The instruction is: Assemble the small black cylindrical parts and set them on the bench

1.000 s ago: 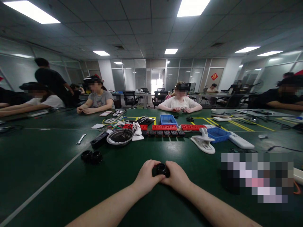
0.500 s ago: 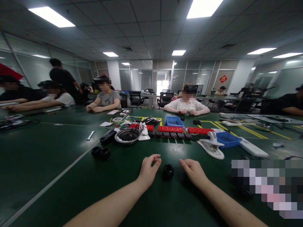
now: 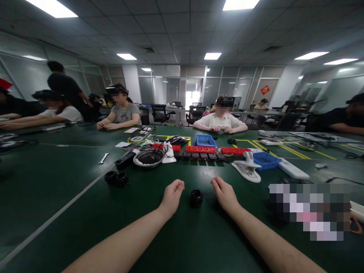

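Note:
A black round part with a hole in its top (image 3: 196,198) stands on the green table between my hands, touched by neither. To its left, my left hand (image 3: 172,196) has its fingers curled and thumb pressed against them, with nothing visible inside. On the other side, my right hand (image 3: 226,193) holds its fingers together with the thumb alongside, also with nothing showing in it. Two similar black round parts (image 3: 116,178) sit side by side, farther off to the left.
Beyond my hands lie a metal bowl (image 3: 149,163), red socket strips (image 3: 200,149), a white clip base (image 3: 248,168) and blue trays (image 3: 266,162). A wrench (image 3: 104,159) rests at left. A pixelated patch covers the right side. Other people sit across the table.
My left hand's thumb and fingers have come together from a spread pose. The right hand's fingers have drawn closer together. The view has shifted slightly; the black part stays between my hands.

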Tool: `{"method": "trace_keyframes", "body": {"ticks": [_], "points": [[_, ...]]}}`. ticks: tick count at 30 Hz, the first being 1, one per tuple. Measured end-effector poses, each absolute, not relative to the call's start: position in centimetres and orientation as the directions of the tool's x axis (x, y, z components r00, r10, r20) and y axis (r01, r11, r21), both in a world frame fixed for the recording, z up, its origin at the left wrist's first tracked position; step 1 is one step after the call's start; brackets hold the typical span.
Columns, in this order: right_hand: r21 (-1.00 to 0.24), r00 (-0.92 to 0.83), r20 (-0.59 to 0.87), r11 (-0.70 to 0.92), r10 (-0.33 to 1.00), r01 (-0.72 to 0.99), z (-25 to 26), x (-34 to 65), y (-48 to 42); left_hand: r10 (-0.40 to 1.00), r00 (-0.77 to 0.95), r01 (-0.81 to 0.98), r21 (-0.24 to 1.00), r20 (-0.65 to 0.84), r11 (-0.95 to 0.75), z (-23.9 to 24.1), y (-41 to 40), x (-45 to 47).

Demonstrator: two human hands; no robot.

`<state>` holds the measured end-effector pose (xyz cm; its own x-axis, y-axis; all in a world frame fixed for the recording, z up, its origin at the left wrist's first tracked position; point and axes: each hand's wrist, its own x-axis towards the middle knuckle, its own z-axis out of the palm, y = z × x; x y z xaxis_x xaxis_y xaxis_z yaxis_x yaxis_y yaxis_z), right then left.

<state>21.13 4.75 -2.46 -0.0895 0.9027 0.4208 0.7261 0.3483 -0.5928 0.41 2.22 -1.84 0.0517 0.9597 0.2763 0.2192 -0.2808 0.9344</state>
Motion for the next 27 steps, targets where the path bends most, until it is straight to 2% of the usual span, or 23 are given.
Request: {"method": "trace_keyframes", "body": {"ticks": [5,14,17,19,21,24,27], "points": [[-0.49,-0.151,0.485,0.411,0.862,0.769,-2.6,21.1,4.6,0.955,-0.013,0.25,0.925,0.297,-0.285,-2.3,2.7,0.6],[-0.225,-0.26,0.544,0.437,0.798,0.871,-2.5,20.2,3.3,0.908,0.052,0.444,0.805,0.416,-0.394,-3.5,3.0,0.8],[-0.188,-0.317,0.556,0.488,0.768,0.852,-1.8,19.9,2.6,0.884,0.096,0.512,0.739,0.458,-0.438,-3.6,2.9,0.9],[-0.219,-0.351,0.534,0.527,0.769,0.821,-0.6,19.6,1.6,0.859,0.136,0.548,0.685,0.494,-0.481,-3.5,2.6,0.9],[-0.313,-0.356,0.475,0.533,0.805,0.786,1.2,19.7,-0.2,0.843,0.159,0.566,0.652,0.514,-0.504,-3.3,2.2,1.0],[-0.547,-0.304,0.289,0.417,0.908,0.726,4.3,21.7,-5.2,0.856,0.15,0.569,0.665,0.495,-0.484,-3.1,1.9,0.9],[-0.674,-0.285,0.06,0.25,0.957,0.696,4.7,25.8,-13.2,0.88,0.132,0.543,0.709,0.457,-0.45,-3.2,2.0,0.8]]}}
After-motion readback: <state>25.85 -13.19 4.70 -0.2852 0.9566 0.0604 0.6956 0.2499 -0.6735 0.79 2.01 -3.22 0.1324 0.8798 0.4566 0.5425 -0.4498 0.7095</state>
